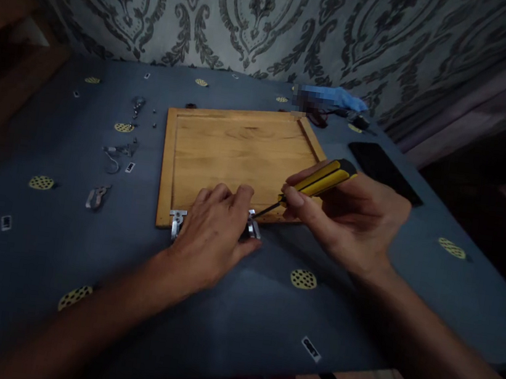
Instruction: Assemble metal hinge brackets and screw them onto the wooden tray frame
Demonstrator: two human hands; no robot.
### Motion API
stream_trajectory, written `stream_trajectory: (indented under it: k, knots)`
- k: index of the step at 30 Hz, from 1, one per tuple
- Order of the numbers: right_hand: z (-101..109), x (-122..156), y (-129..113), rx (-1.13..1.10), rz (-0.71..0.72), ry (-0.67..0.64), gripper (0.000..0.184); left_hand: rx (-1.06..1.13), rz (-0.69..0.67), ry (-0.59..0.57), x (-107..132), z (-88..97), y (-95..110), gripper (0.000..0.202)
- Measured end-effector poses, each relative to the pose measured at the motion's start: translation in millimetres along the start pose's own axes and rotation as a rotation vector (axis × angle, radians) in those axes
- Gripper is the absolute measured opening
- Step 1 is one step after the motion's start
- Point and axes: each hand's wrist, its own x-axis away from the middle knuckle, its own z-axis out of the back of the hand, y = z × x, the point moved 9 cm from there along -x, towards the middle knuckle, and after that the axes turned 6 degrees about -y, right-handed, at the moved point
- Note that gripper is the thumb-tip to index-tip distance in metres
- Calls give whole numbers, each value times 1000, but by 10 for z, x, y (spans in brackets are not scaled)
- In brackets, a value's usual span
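Note:
A framed wooden panel [238,156] lies flat on the table, its near edge toward me. At that edge sits a metal handle [254,228] with bright end brackets; its dark middle is mostly covered. My left hand [214,231] is closed over the handle, the fingers bent onto the panel and the thumb by the right-hand bracket. In my right hand [351,224] is a yellow and black screwdriver [322,180], pinched along its grip and tilted down to the left. Its tip meets the right-hand bracket; the screw head there is too small to make out.
Small metal hardware [121,150] and a metal latch piece [97,196] lie left of the panel, with several screws [137,109] beyond. A black phone-like slab [385,169] is on the right. A blue cloth [335,96] lies at the back, near the patterned wall [256,22].

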Motion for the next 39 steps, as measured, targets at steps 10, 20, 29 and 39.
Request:
stream_trajectory:
  k: [10, 20, 29, 39]
  knots:
    - [63, 79, -61, 63, 50, -51, 10, -16, -68, 94, 33, 16, 27, 47]
    - [61, 112, -21, 26, 13, -57, 13, 12, -66, 127, 52, 23, 15, 44]
    - [65, 116, -53, 31, 83, -58, 9, 21, -81, 147, 59, 38, 11, 43]
    - [44, 91, -63, 119, 66, -75, 9, 18, -104, 164, 68, 49, 24, 45]
